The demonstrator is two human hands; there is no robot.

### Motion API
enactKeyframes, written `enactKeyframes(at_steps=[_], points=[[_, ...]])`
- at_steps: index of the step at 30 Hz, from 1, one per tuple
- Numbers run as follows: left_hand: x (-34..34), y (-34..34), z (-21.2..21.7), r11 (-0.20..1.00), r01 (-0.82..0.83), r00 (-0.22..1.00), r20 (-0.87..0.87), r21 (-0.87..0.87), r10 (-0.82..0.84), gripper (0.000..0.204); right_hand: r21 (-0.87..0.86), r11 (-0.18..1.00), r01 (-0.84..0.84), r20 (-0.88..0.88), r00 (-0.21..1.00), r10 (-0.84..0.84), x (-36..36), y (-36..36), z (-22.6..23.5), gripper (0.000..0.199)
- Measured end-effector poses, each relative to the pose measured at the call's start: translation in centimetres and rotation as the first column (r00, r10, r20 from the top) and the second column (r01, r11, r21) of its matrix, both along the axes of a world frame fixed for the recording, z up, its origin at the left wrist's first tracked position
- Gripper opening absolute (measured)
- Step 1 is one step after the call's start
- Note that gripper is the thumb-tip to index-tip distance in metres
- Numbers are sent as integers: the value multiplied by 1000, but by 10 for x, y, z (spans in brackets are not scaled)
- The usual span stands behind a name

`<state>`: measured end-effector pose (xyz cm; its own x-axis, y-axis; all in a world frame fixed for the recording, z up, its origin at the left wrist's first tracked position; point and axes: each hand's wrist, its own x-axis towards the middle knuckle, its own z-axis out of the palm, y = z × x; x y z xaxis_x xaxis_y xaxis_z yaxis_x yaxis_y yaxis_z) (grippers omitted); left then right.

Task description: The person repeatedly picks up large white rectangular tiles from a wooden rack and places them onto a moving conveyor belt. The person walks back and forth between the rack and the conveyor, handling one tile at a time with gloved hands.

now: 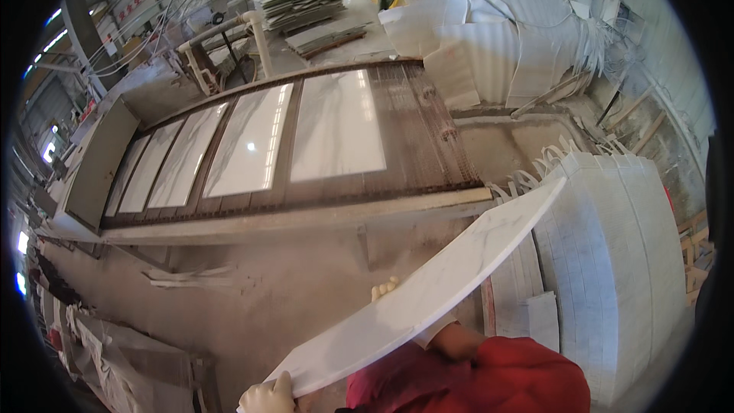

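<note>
A long white stone slab with grey veining is held tilted in front of me, its far end raised to the right. My left hand, in a pale glove, grips the lower left end, thumb over the edge. My right hand reaches behind the slab from a red sleeve. Only its gloved fingertips show, curled over the far long edge; the rest is hidden. Beyond the slab, a dark conveyor bed carries several glossy white veined slabs, the nearest to its right end being a broad slab.
Right of me stand many upright slabs wrapped in white sheeting, close to the held slab's raised end. A pale rail edges the conveyor's near side. Flat slabs are stacked at the back. A covered stack sits at lower left.
</note>
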<state>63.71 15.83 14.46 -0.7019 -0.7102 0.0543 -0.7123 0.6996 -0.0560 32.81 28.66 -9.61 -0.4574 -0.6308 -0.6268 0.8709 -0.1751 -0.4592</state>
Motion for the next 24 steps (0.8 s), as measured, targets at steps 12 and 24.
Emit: enactKeyframes(at_steps=[12, 24], points=[[-170, -139, -7, 999, 36, 865, -501, 25, -19, 26, -34, 965, 259, -221, 940, -260, -164, -112, 49, 50], [-450, -172, -34, 669, -247, 709, -339, 701, 618, 45, 130, 858, 497, -224, 857, -463, -412, -115, 71, 50]])
